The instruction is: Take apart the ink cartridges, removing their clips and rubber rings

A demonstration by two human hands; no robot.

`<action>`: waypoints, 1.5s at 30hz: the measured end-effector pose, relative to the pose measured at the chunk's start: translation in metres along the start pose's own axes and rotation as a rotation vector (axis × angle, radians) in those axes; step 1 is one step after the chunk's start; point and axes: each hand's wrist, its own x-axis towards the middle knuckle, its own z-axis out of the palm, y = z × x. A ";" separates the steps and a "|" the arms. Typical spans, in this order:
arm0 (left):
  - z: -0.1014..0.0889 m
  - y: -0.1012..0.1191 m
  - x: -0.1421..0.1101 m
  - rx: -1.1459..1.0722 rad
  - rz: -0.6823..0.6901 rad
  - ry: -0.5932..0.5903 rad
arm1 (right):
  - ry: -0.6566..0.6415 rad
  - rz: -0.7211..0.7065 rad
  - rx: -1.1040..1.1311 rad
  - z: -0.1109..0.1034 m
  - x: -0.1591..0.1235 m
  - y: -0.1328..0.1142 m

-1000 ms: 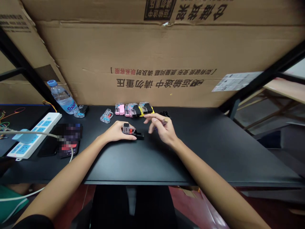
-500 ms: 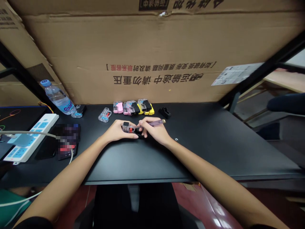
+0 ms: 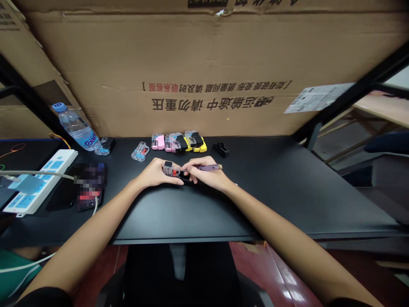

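My left hand (image 3: 157,173) rests on the black table (image 3: 223,204) and grips a small clear gadget with a black top and a red part (image 3: 169,169). My right hand (image 3: 207,175) pinches a thin purple see-through screwdriver (image 3: 209,167) like a pen, its tip pointing left into the gadget. A black piece (image 3: 186,177) lies under the two hands' fingertips. Both hands touch each other at the gadget.
A row of pink, black and yellow gadgets (image 3: 179,142) lies at the back by a cardboard box wall (image 3: 204,72). A clear gadget (image 3: 139,152) and a black part (image 3: 220,149) lie apart. A water bottle (image 3: 75,126), a power strip (image 3: 38,181) and a phone (image 3: 89,187) sit left.
My right hand, open and raised a second ago, came down to the left, took a pen grip on the purple screwdriver and brought its tip to the gadget. The left hand stayed.
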 end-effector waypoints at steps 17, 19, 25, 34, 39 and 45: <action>0.005 0.005 -0.002 0.071 0.024 -0.066 | -0.167 0.025 -0.004 -0.007 0.003 -0.006; 0.006 0.006 -0.002 0.076 0.012 -0.066 | -0.200 0.029 0.025 -0.010 0.005 -0.003; 0.007 0.008 -0.003 0.064 -0.001 -0.085 | -0.212 0.061 0.109 -0.011 0.008 0.002; 0.007 0.007 -0.002 0.086 0.012 -0.056 | -0.174 0.052 0.113 -0.009 0.007 0.000; 0.006 0.005 -0.001 0.079 0.028 -0.048 | -0.086 0.009 -0.060 -0.005 0.000 -0.008; 0.005 0.005 -0.002 0.087 0.024 -0.032 | -0.072 -0.008 -0.098 -0.002 -0.003 -0.009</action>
